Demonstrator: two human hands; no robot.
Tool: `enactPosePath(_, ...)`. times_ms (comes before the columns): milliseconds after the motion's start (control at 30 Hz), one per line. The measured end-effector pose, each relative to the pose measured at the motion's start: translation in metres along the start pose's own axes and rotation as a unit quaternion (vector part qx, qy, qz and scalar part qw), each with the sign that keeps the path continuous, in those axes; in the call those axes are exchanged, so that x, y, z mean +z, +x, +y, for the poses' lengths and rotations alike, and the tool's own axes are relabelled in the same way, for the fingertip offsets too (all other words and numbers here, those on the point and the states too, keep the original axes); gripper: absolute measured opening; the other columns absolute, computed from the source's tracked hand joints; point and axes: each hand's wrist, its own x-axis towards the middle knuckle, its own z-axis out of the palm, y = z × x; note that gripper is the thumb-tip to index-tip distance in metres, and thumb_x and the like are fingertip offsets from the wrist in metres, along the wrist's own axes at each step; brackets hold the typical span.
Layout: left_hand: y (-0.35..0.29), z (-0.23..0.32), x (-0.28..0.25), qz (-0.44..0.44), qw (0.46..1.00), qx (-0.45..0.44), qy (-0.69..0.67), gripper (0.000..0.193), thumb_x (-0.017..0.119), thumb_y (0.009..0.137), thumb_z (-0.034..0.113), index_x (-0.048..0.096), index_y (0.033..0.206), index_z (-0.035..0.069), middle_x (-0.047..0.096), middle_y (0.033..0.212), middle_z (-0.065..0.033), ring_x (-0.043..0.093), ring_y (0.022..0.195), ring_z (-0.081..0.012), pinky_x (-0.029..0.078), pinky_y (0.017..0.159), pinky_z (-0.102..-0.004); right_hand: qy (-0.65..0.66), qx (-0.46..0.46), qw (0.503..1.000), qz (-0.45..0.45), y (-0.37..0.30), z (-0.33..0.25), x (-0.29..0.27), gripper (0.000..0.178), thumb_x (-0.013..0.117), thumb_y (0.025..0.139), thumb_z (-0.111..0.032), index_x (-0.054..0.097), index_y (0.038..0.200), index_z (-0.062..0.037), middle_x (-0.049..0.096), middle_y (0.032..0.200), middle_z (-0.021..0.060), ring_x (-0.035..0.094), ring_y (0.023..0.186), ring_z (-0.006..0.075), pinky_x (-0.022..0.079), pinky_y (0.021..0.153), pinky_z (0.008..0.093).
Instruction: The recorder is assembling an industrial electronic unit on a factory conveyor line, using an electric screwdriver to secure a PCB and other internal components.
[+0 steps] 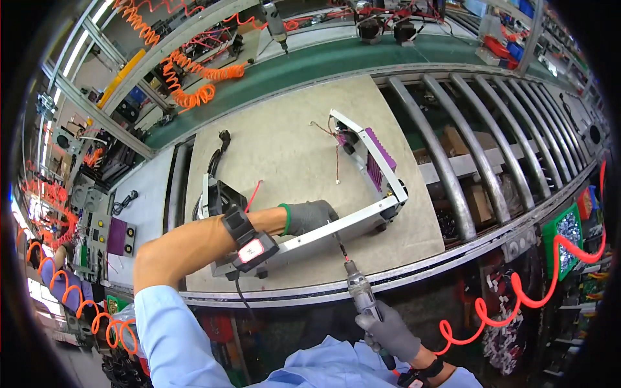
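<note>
A metal chassis frame (326,227) stands on the pale board in front of me, with a purple finned part (380,160) on its right side. My left hand (309,217), in a grey glove with a green cuff, reaches over the chassis's near panel. Its fingers are bent down at the inner side of that panel, and their tips are hidden. My right hand (390,331), also gloved, is closed around a pneumatic screwdriver (362,291). The driver points up and away, its bit close to the near panel's outer face; whether they touch I cannot tell.
A power cord (218,152) lies at the board's left. Metal rollers (446,161) continue the line to the right. A red coiled hose (511,310) hangs at the right, beside a green bin of screws (569,236). Another screwdriver (275,26) hangs above the green belt (310,71).
</note>
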Motion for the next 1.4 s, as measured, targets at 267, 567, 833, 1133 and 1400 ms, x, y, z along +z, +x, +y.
enactPosePath(267, 0.006, -0.008, -0.003, -0.013, 1.000, 0.005, -0.015, 0.044, 0.062, 0.080, 0.017, 0.069, 0.119, -0.005, 0.072, 0.096, -0.0098, 0.060, 0.077, -0.0157, 0.050, 0.066, -0.0370, -0.038, -0.035, 0.999, 0.009, -0.003, 0.008, 0.002, 0.038, 0.072, 0.090, -0.031, 0.053, 0.110, -0.0057, 0.056, 0.069, 0.0025, 0.054, 0.051, 0.0086, 0.045, 0.046, 0.0260)
enactPosePath(567, 0.007, -0.014, -0.004, -0.036, 0.996, 0.006, -0.082, 0.040, 0.064, 0.081, 0.018, 0.070, 0.113, -0.004, 0.072, 0.098, -0.0085, 0.061, 0.076, -0.0157, 0.051, 0.066, -0.0362, -0.101, -0.044, 0.994, 0.000, -0.016, -0.007, -0.017, 0.038, 0.071, 0.089, -0.029, 0.052, 0.112, -0.0056, 0.057, 0.068, 0.0023, 0.053, 0.051, 0.0081, 0.044, 0.046, 0.0249)
enactPosePath(833, 0.015, -0.022, -0.007, -0.059, 0.992, -0.033, -0.110, 0.035, 0.063, 0.082, 0.015, 0.072, 0.110, -0.003, 0.072, 0.095, -0.0077, 0.060, 0.074, -0.0148, 0.051, 0.064, -0.0363, -0.092, -0.061, 0.993, 0.037, -0.001, 0.016, 0.005, 0.038, 0.072, 0.089, -0.030, 0.052, 0.110, -0.0056, 0.056, 0.071, 0.0036, 0.054, 0.054, 0.0086, 0.046, 0.048, 0.0256)
enactPosePath(1133, -0.007, -0.008, -0.005, -0.034, 0.999, 0.020, 0.000, 0.044, 0.060, 0.082, 0.018, 0.068, 0.118, -0.006, 0.073, 0.102, -0.0124, 0.059, 0.082, -0.0169, 0.050, 0.073, -0.0386, 0.036, -0.046, 0.998, -0.025, 0.004, 0.017, 0.024, 0.037, 0.072, 0.091, -0.028, 0.048, 0.111, -0.0080, 0.054, 0.071, 0.0028, 0.053, 0.054, 0.0086, 0.044, 0.047, 0.0264)
enactPosePath(1400, -0.012, -0.017, -0.003, -0.006, 0.999, 0.006, -0.040, 0.041, 0.058, 0.083, 0.015, 0.069, 0.117, -0.006, 0.071, 0.095, -0.0065, 0.058, 0.078, -0.0149, 0.050, 0.068, -0.0381, -0.162, -0.130, 0.977, 0.049, 0.011, 0.015, 0.009, 0.045, 0.074, 0.088, -0.031, 0.051, 0.114, -0.0038, 0.056, 0.078, 0.0043, 0.056, 0.057, 0.0099, 0.048, 0.050, 0.0275)
